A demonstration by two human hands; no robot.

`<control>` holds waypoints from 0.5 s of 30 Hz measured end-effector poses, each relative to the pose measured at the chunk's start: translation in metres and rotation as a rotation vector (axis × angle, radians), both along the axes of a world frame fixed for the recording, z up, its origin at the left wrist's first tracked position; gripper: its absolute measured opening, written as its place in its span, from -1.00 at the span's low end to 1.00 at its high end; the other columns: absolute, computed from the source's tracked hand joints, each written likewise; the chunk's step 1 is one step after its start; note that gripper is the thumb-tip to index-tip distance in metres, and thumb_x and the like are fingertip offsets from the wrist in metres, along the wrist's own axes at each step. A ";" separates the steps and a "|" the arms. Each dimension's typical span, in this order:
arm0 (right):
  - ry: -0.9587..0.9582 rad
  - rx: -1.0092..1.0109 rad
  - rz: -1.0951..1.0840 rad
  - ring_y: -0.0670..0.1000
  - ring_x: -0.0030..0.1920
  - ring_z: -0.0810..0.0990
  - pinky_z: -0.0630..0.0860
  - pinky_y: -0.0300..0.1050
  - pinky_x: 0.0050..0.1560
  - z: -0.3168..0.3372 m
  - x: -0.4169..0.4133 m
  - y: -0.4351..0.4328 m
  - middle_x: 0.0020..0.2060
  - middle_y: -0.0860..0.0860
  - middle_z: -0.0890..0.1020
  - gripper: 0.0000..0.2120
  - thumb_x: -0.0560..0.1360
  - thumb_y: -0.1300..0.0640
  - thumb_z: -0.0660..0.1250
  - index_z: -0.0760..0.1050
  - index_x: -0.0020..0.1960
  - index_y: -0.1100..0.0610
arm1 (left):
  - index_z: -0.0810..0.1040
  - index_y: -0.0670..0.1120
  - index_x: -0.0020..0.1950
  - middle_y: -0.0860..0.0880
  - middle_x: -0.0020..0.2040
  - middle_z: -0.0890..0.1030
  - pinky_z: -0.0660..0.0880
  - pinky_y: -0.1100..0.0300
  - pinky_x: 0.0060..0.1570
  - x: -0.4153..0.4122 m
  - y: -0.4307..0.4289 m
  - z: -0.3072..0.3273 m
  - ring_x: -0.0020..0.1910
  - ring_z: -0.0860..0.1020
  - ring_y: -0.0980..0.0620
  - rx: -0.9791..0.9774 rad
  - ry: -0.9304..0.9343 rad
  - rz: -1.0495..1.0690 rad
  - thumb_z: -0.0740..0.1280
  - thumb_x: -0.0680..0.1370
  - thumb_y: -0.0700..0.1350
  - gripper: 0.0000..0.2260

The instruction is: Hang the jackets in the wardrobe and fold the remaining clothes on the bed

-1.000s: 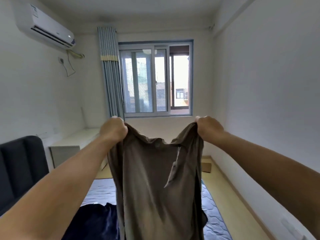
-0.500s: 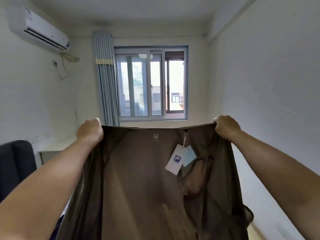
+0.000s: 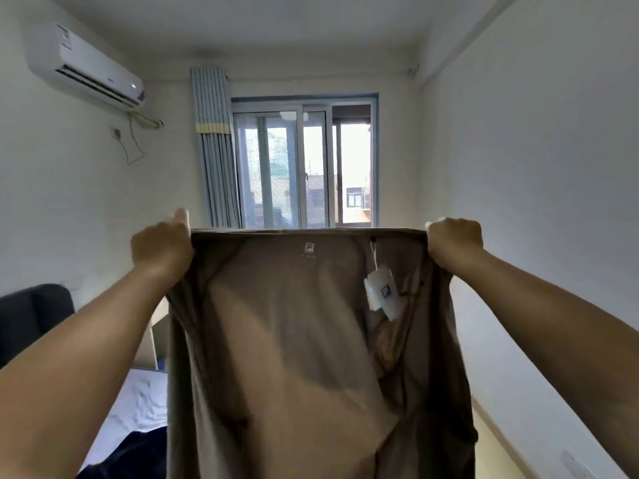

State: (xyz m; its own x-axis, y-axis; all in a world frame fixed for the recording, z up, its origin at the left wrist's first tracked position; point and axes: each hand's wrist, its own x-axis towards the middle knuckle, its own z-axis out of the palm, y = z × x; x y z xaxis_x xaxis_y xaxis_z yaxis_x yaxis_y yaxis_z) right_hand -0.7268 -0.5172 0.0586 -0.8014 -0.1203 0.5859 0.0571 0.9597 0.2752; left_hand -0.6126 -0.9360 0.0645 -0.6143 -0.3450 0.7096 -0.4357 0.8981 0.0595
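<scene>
Head view: both arms reach forward at chest height, holding up a brown garment (image 3: 294, 340) by its top edge, which is stretched flat and level between them. The left hand (image 3: 162, 247) is curled tight around the left corner of that edge with the thumb pointing up. The right hand (image 3: 454, 238) is fisted around the right corner. The cloth hangs straight down and fills the middle of the frame, hiding most of what lies behind and below it. A small printed label (image 3: 309, 248) sits just under the top edge. A white hang tag (image 3: 380, 292) dangles on a string nearer the right hand.

Above the edge, on the far wall, is a window (image 3: 304, 167) with a gathered blue-grey curtain (image 3: 214, 150) on its left. An air conditioner (image 3: 86, 67) is mounted high on the left wall. Lower left, beside the garment, are a dark headboard (image 3: 31, 316), a strip of pale mattress (image 3: 138, 402) and a dark navy garment (image 3: 138, 451) lying on it. A sliver of floor (image 3: 491, 444) shows lower right.
</scene>
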 end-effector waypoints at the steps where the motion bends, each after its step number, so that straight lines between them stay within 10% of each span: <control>1: -0.065 -0.002 -0.065 0.08 0.02 0.58 0.39 -0.13 -0.07 0.002 0.004 -0.001 0.03 0.02 0.59 -0.70 0.49 0.24 0.14 0.51 0.14 0.08 | 0.34 -0.14 0.20 -0.22 0.05 0.57 0.44 0.04 -0.06 0.001 -0.002 -0.003 0.01 0.56 -0.23 0.021 -0.077 0.038 0.15 0.51 -0.28 -0.73; 5: -0.298 -0.232 -0.112 0.13 0.02 0.56 0.41 -0.13 -0.09 -0.010 0.012 0.001 -0.03 0.07 0.56 -0.77 0.50 0.16 0.15 0.50 0.09 0.11 | 0.21 -0.18 0.38 -0.24 0.23 0.49 0.44 0.02 0.13 0.005 -0.005 -0.031 0.18 0.51 -0.21 0.344 -0.264 0.103 0.20 0.51 -0.23 -0.56; 10: -0.571 -1.021 0.113 -0.01 -0.64 0.35 0.30 -0.33 -0.56 -0.027 0.021 -0.006 -0.59 0.04 0.39 -0.76 0.46 0.28 0.03 0.31 -0.36 0.17 | 0.42 -0.28 -0.06 -0.24 -0.31 0.53 0.49 0.20 -0.60 0.012 0.007 -0.047 -0.54 0.55 -0.09 0.897 -0.271 -0.244 0.14 0.58 -0.27 -0.90; 15: -0.926 -1.798 0.279 -0.12 -0.70 0.34 0.31 -0.39 -0.68 -0.052 0.047 0.001 -0.64 0.04 0.40 -0.74 0.51 0.34 -0.05 0.34 -0.27 0.24 | 0.33 -0.13 -0.33 -0.05 -0.63 0.36 0.26 0.40 -0.68 0.023 0.027 -0.069 -0.73 0.31 0.07 1.356 -0.324 -0.432 0.06 0.61 -0.16 -0.70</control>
State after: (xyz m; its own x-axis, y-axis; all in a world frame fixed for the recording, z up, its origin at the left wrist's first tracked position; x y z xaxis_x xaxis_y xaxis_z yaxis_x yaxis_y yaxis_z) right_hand -0.6800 -0.5166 0.0069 -0.9345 -0.1378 -0.3282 0.3192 0.0833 -0.9440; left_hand -0.5899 -0.9089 -0.0041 -0.9077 -0.3741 -0.1903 -0.3113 0.2957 0.9031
